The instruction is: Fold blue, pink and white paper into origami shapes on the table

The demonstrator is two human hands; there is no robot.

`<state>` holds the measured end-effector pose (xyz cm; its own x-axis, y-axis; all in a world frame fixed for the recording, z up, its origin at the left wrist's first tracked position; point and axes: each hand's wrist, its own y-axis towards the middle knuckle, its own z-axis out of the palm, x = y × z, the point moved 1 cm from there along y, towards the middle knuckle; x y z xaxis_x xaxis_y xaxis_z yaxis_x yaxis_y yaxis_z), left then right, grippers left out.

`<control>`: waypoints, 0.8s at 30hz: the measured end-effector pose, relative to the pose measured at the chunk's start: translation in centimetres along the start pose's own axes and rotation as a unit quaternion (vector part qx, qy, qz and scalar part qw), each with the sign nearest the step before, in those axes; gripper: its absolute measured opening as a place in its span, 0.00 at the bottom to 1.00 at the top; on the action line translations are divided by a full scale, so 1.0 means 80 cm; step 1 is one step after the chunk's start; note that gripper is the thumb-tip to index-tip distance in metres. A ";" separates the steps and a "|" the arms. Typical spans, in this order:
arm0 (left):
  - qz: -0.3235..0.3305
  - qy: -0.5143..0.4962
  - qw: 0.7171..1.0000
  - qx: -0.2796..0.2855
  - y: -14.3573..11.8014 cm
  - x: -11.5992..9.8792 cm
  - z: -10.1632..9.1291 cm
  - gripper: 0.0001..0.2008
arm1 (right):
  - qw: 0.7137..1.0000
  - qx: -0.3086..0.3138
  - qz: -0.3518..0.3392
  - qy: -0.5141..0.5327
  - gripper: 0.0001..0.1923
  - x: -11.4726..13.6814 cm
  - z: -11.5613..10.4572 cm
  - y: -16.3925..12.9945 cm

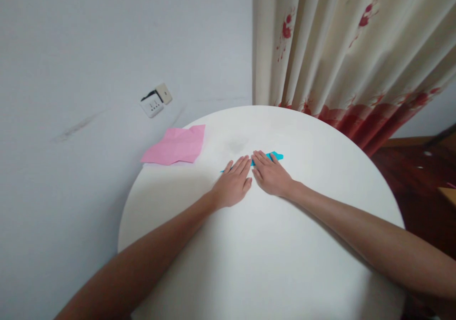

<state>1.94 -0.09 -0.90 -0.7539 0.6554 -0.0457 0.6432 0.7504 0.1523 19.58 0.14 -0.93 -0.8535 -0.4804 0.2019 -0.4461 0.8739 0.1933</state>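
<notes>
Two bare hands lie flat, fingers extended and gripping nothing: the left hand (233, 183) and right hand (271, 172) press side by side on a folded blue paper (277, 156), mostly hidden beneath them, mid-surface. The round white surface (270, 253) has bare room all around. Crumpled pink paper (176, 145) rests at its far-left edge, near a grey wall with a socket (156, 101); a flowered curtain (356, 49) hangs behind.

A round white table (270, 263) stands by a pale wall (89, 39) and red-flowered curtain (356, 49).
</notes>
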 end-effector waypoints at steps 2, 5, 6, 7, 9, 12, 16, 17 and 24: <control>-0.001 -0.003 1.000 0.001 0.000 0.000 0.000 0.30 | 1.000 0.003 -0.001 -0.006 0.30 -0.001 0.000 -0.001; -0.003 -0.002 1.000 0.004 0.000 -0.001 0.000 0.30 | 1.000 0.009 -0.008 -0.010 0.30 -0.001 -0.002 -0.002; -0.002 -0.001 1.000 0.004 0.000 -0.001 -0.001 0.30 | 1.000 0.012 -0.007 -0.010 0.30 -0.001 -0.004 -0.003; -0.002 0.001 1.000 0.004 0.000 -0.002 -0.002 0.30 | 1.000 0.015 -0.006 -0.009 0.30 -0.001 -0.004 -0.003; -0.005 0.007 1.000 0.007 0.000 -0.003 -0.004 0.31 | 1.000 0.020 -0.002 -0.010 0.31 0.001 -0.006 -0.002; -0.019 0.020 0.999 0.029 -0.004 -0.004 -0.012 0.32 | 1.000 0.022 0.000 -0.012 0.31 0.002 -0.007 -0.002; -0.061 0.054 0.993 0.080 -0.016 -0.005 -0.026 0.36 | 1.000 0.018 -0.001 -0.017 0.32 0.002 -0.006 -0.002; -0.076 0.063 0.991 0.090 -0.019 -0.005 -0.030 0.38 | 1.000 0.018 -0.001 -0.018 0.32 0.002 -0.006 -0.002; -0.149 0.111 0.971 0.148 -0.036 -0.007 -0.049 0.43 | 1.000 0.019 0.002 -0.023 0.33 0.001 -0.004 -0.002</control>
<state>0.00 -2.93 2.58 -0.9022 0.3945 0.1742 0.3768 0.9176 -0.1269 19.66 -0.04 -0.66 -0.8662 -0.4743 0.1577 -0.4524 0.8781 0.1558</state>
